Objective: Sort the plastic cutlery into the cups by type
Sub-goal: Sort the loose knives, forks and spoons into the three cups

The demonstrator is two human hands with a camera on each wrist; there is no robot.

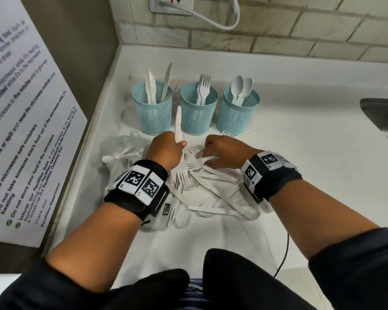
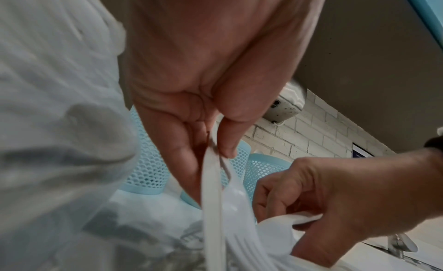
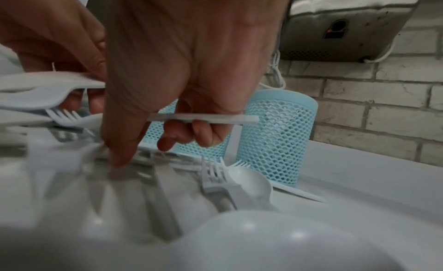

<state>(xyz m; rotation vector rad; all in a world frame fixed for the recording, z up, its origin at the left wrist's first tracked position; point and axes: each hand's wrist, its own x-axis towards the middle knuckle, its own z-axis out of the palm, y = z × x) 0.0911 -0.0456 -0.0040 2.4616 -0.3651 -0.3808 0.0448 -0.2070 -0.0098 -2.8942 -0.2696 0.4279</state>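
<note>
Mid-frame, the left hand pinches a fork upright while the right hand grips another fork's handle over the pile (tangled tines), so lifting could drag neighbours toward the cups.

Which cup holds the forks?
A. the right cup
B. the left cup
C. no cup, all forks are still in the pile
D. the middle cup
D: in the head view, fork tines stand up out of the middle cup, while knives stand in the left cup and spoon bowls stick out of the right cup.
</note>
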